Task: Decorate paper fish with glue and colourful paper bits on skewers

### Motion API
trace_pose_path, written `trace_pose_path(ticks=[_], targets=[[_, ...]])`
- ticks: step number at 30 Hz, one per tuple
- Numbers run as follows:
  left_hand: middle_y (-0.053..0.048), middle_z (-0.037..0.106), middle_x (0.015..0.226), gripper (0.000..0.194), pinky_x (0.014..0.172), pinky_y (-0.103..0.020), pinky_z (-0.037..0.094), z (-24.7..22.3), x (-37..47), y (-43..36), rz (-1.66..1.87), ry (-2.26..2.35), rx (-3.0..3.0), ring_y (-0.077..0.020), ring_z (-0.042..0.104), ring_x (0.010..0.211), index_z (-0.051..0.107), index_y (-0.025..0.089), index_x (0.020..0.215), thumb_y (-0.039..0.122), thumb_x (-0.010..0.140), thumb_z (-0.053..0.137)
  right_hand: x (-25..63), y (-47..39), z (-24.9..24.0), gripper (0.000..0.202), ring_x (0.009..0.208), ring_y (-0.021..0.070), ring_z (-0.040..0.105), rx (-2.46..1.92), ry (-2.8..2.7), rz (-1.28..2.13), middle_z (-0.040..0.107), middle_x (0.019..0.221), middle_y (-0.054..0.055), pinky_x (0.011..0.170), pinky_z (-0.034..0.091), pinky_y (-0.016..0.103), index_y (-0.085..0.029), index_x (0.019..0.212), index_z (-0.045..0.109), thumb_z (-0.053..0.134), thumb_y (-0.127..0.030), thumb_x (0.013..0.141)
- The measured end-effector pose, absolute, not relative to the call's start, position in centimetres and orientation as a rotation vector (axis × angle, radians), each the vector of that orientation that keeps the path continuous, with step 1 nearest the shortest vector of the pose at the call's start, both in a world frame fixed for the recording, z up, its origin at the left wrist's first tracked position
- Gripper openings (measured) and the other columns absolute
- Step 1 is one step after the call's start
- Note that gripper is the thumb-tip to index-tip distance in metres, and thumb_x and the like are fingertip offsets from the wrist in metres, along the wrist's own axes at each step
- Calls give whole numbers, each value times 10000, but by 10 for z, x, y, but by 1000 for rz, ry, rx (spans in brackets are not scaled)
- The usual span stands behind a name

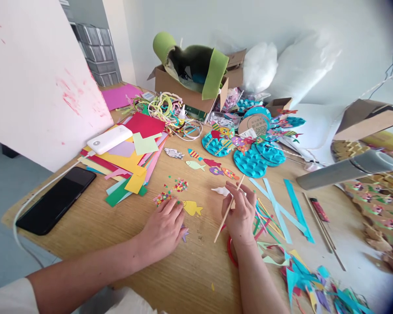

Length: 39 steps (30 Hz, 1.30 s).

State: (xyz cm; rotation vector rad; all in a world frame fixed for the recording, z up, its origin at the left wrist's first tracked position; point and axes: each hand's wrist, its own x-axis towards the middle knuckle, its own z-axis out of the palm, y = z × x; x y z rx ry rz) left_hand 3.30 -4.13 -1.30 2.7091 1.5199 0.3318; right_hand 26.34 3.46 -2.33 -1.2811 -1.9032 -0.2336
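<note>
My left hand lies on the table, fingers flat, over a purple paper piece whose end shows beside the thumb. Just beyond the fingertips are a yellow paper fish and small heaps of coloured paper bits. My right hand is closed around a thin wooden stick, slanted with its lower end toward the table. A white nozzle pokes out left of the right fingers; whether they touch it, I cannot tell. Farther back lie several decorated paper fish.
Coloured paper sheets, a power bank and a phone occupy the left. Blue egg-tray discs stand behind. On the right are paper strips, a grey flask, sticks and scraps.
</note>
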Motion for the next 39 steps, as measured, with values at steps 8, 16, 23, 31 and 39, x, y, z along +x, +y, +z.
trace_pose_path(ticks=[8,16,23,31,39], targets=[[-136,616,1241,417,1068,-443,318,-13,35,-40,313,1530,2712,-302,441,1256,610,100,1198,396,932,487,261,33,-22,385,1061,279,572,-1245,-1880,-197,700,910,74,876,472,483,-236,1119,616,491,-53,804],[-161,612,1235,464,1056,-438,327,-11,39,-36,255,1536,2705,-316,435,1260,606,62,1204,417,934,478,254,27,-14,381,1099,279,556,-1249,-1871,-160,682,893,82,867,480,458,-230,1150,607,493,-64,827],[-208,601,1230,465,971,-448,379,-10,48,-24,234,1535,2728,-323,474,1199,616,40,1178,406,942,451,250,25,-11,371,1078,280,564,-1236,-1880,-130,674,913,77,859,484,460,-246,1150,596,479,-78,841],[-231,590,1239,485,928,-433,389,-10,54,-26,222,1546,2750,-321,493,1162,588,18,1196,409,943,451,235,19,-3,228,1024,234,583,-1319,-1738,144,644,1022,93,874,471,420,-226,1075,630,476,-191,910],[-247,546,1294,505,902,-432,383,-13,53,-28,161,1525,2785,-324,481,1179,561,71,1253,449,952,416,209,26,1,327,963,207,641,-1304,-1445,834,731,951,68,918,450,417,-206,1102,619,414,-422,967]])
